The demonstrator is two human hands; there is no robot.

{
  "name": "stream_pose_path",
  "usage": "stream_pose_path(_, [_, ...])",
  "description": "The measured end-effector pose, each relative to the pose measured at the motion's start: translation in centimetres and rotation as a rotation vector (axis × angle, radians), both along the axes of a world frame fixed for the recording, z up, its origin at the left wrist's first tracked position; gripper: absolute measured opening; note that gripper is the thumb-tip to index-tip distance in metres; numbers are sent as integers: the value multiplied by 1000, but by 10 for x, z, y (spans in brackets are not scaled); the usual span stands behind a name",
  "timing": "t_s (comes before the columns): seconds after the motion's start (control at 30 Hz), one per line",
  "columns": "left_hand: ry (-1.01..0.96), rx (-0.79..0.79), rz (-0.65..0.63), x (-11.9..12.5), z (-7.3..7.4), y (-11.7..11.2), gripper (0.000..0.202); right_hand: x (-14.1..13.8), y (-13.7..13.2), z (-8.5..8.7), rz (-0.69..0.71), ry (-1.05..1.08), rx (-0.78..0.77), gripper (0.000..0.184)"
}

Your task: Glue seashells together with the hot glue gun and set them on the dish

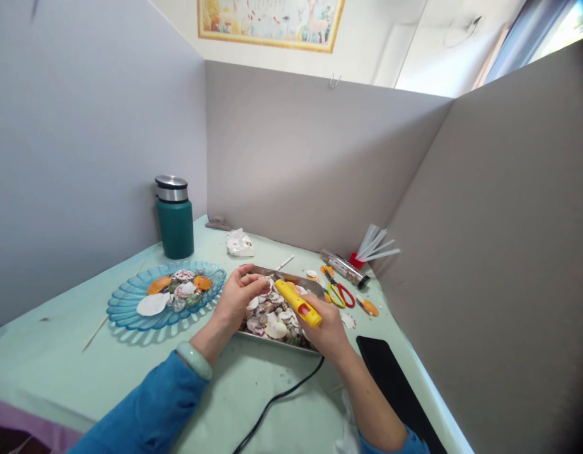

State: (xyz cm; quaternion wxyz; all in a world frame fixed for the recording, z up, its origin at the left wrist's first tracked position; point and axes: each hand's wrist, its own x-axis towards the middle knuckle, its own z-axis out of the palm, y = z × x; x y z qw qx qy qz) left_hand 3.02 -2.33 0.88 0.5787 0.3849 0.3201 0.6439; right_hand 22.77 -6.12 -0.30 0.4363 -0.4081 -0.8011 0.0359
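Observation:
My right hand (329, 325) is closed round a yellow hot glue gun (295, 301), whose nozzle points up and left toward my left hand. A black cord runs from below it toward the front of the table. My left hand (239, 296) is closed in a pinch, fingertips close to the nozzle, on what looks like a small pale shell (266, 285). Both hands are over a metal tray (272, 341) heaped with white, pinkish and brown seashells (275, 328). A scalloped blue glass plate (130, 318) carrying shells stands left of my left hand.
A green bottle (175, 227) stands behind the plate. Scissors (341, 294), orange shells (370, 307), a clear tube (344, 268) and a red cup of glue sticks (356, 260) lie right. A black flat object (390, 378) lies front right. Grey panels (295, 145) enclose the table.

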Motion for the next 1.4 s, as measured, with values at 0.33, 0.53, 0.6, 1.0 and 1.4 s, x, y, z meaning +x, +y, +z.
stream_pose_path(0.33, [181,87,146,1,-3,0,63,1,1,-1,-31,-45,35,18])
stream_pose_path(0.53, [347,177,196,1,-8,2,60,-1,-1,-1,-66,-52,23,13])
stream_pose_path(0.6, [376,190,207,1,-9,2,58,-1,-1,0,-58,-51,16,11])
stream_pose_path(1.0, [443,225,264,1,-11,3,57,-3,-3,1,-17,-62,-19,12])
stream_pose_path(1.4, [430,236,250,2,-11,2,56,-4,-4,4,-26,-60,-2,10])
